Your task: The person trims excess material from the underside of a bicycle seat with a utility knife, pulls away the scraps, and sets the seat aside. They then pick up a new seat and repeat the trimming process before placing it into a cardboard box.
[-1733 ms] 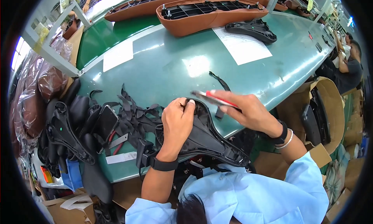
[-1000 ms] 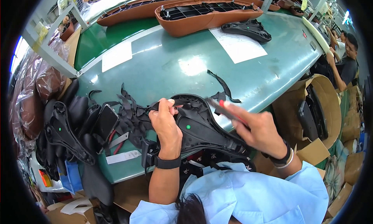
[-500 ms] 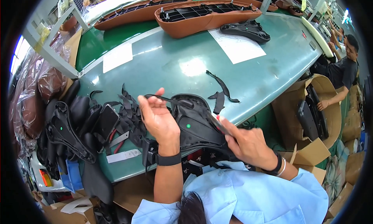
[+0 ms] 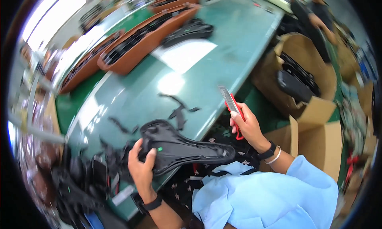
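Left hand (image 4: pixel 142 169) grips glossy black saddle (image 4: pixel 181 149); right hand (image 4: pixel 247 127) clenches red-handled knife (image 4: pixel 231 105).

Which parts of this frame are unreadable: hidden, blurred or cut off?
Head view only:
- Black saddle: the left hand covers its wide end.
- Red-handled knife: handle mostly hidden in the right hand.
- Dark pile at lower left: motion-blurred, parts indistinguishable.
- Person at top right: cut off by the rim.
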